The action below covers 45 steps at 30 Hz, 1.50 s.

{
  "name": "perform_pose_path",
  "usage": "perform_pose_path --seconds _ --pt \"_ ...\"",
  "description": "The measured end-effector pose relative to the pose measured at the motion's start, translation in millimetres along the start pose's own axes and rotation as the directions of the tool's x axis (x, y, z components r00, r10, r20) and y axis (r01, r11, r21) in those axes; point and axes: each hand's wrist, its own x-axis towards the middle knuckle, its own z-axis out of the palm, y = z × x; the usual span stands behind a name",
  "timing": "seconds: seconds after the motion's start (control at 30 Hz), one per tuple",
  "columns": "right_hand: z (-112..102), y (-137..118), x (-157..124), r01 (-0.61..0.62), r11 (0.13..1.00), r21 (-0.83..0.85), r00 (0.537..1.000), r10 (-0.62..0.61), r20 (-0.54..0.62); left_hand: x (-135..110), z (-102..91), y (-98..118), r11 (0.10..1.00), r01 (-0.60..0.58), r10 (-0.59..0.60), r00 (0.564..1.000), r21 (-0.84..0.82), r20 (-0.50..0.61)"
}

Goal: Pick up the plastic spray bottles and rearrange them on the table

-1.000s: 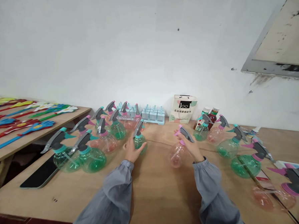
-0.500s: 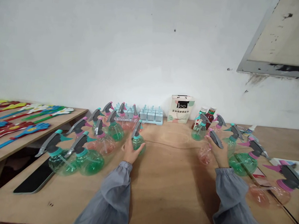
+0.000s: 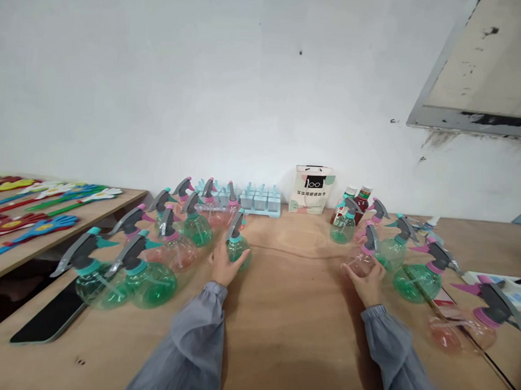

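My left hand (image 3: 225,264) is wrapped round the lower body of a green spray bottle (image 3: 239,247), which stands upright with a grey trigger head and a teal collar. On the right, my right hand (image 3: 368,280) grips the round body of a pink spray bottle (image 3: 360,259) from the near side; its grey head points up above a pink collar. Several green and pink spray bottles cluster to the left, among them a green one (image 3: 151,283) in front. More stand at the right, including a green bottle (image 3: 417,283) and a pink bottle (image 3: 463,329).
A black phone (image 3: 51,315) lies by the left bottles. Along the wall are a pale blue popsicle mould (image 3: 266,202), a paper bag (image 3: 312,191) and red sauce bottles (image 3: 363,205). Colourful hand-shaped clappers (image 3: 51,228) cover the side table. A white tray (image 3: 517,296) sits far right.
My right hand has moved lower on the pink spray bottle, from up by its head to its body. The bottle's head now stands more upright. My left hand keeps its hold.
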Motion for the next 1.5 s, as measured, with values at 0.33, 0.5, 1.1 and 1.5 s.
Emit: perform_pose_path --seconds 0.33,0.5,1.1,1.5 --pt "25.9 17.2 21.3 -0.071 0.981 0.178 0.989 0.092 -0.115 -1.1 -3.1 6.0 1.0 -0.012 0.012 1.0 -0.02 0.013" --pt "30.6 26.6 28.3 -0.118 0.97 0.213 0.988 0.136 -0.072 -1.1 -3.8 7.0 1.0 0.012 -0.012 1.0 -0.017 0.028" --pt "29.3 -21.1 -9.3 0.111 0.99 0.089 0.944 -0.077 -0.321 -20.3 13.2 10.9 0.919 -0.177 0.237 0.962 -0.352 0.135" --pt "74.4 -168.6 -88.7 0.175 0.8 0.575 0.847 -0.42 0.327 -93.2 29.5 57.1 0.922 -0.35 0.384 0.874 -0.162 0.296"
